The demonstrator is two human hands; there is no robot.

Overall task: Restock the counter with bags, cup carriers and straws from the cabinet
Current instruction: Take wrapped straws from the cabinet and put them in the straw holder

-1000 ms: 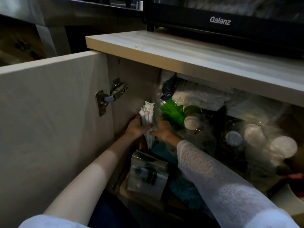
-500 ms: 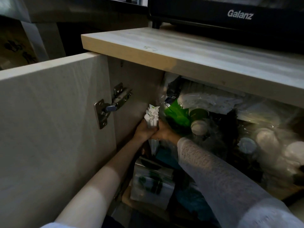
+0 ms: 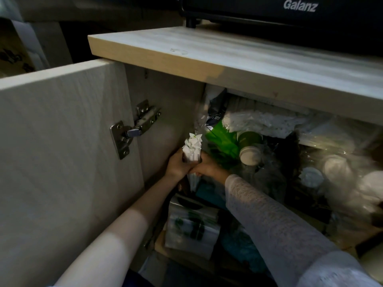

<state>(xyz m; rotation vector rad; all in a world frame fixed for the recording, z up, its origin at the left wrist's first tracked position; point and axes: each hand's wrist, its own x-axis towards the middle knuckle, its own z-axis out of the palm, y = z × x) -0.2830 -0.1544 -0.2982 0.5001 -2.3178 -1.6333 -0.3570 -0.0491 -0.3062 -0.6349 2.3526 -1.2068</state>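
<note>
Both hands, left hand (image 3: 177, 163) and right hand (image 3: 206, 167), have closed in tighter round the bundle of straws (image 3: 192, 149) inside the cabinet (image 3: 165, 112). It looks gathered, though dim light hides the fingers, so lifting it to the desk (image 3: 228, 56) should come next

The room is dim, with soft light falling on a pale wood-grain countertop (image 3: 248, 56). A black Galanz oven (image 3: 290, 15) stands on it, one small foot near the edge. Below, the cabinet door (image 3: 62, 152) stands open to the left, held by a metal hinge (image 3: 132, 129). The inside of the cabinet (image 3: 165, 112) is in shadow.
</note>
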